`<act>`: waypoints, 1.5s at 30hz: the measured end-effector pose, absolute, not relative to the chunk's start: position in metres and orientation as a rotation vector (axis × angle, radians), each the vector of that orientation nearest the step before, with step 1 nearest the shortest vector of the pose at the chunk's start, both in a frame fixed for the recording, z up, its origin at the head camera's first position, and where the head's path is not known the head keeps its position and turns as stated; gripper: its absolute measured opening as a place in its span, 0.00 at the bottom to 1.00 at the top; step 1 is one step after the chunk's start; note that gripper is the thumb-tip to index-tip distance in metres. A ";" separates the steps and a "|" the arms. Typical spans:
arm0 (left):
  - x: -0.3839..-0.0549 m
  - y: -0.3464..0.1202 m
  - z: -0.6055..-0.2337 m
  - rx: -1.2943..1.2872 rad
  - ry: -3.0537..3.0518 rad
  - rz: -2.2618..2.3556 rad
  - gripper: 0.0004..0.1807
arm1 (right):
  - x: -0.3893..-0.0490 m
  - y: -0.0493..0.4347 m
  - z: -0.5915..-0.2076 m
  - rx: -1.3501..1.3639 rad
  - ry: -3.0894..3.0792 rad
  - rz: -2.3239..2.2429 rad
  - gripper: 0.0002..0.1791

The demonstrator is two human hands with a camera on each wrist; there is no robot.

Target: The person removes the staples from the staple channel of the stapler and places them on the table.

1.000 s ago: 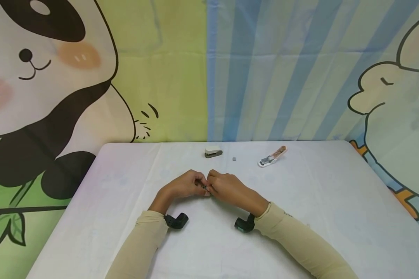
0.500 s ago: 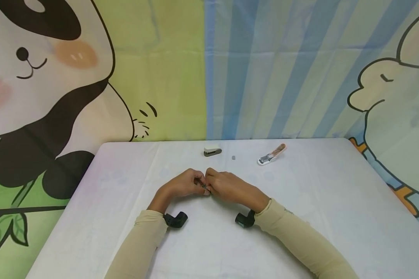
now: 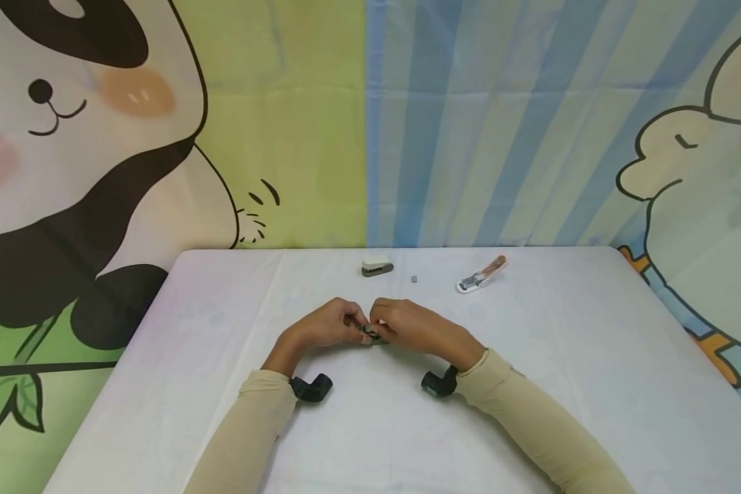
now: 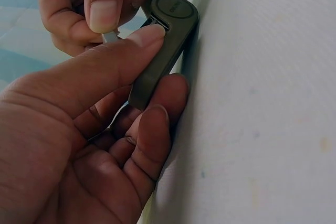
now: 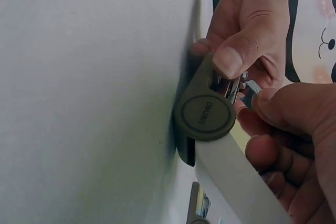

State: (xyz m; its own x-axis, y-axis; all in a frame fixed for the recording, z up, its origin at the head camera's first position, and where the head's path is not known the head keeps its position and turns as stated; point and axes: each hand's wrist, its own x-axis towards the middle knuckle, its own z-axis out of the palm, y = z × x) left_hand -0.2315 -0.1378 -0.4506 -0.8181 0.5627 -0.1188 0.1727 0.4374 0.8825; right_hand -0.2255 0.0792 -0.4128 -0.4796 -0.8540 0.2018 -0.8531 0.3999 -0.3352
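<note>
Low over the table, my left hand grips a stapler by its dark olive base, the thumb lying across the base. Its white top arm is swung wide away from the base, as the right wrist view shows. My right hand pinches a short silvery strip of staples between thumb and finger. That strip is beside the metal rail of the base, close to the left thumb; whether it touches the rail, I cannot tell. In the head view the fingers hide most of the stapler.
Behind the hands on the white table stand a second white-and-olive stapler and a small grey block. Farther right lies an opened, white-and-orange stapler-like item. A printed curtain hangs along the table's back edge.
My right hand has shifted slightly right, away from the left fingers, and more of the stapler shows between the hands. The left hand has hardly moved.
</note>
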 end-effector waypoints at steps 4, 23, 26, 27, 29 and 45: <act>-0.231 -0.138 -0.451 0.617 2.294 1.339 0.08 | -0.232 0.083 -0.415 -1.596 2.581 -0.764 0.04; -0.230 -0.139 -0.451 0.606 2.295 1.314 0.08 | -0.277 0.124 -0.433 -1.392 2.732 -1.025 0.03; -0.230 -0.138 -0.451 0.605 2.303 1.315 0.08 | -0.283 0.131 -0.436 -1.333 2.761 -0.995 0.03; -0.230 -0.138 -0.451 0.605 2.303 1.317 0.08 | -0.285 0.133 -0.436 -1.315 2.759 -0.990 0.03; -0.231 -0.137 -0.451 0.608 2.302 1.318 0.08 | -0.288 0.137 -0.436 -1.288 2.749 -0.987 0.03; -0.231 -0.138 -0.450 0.591 2.294 1.339 0.07 | -0.315 0.152 -0.443 -1.138 2.735 -0.838 0.05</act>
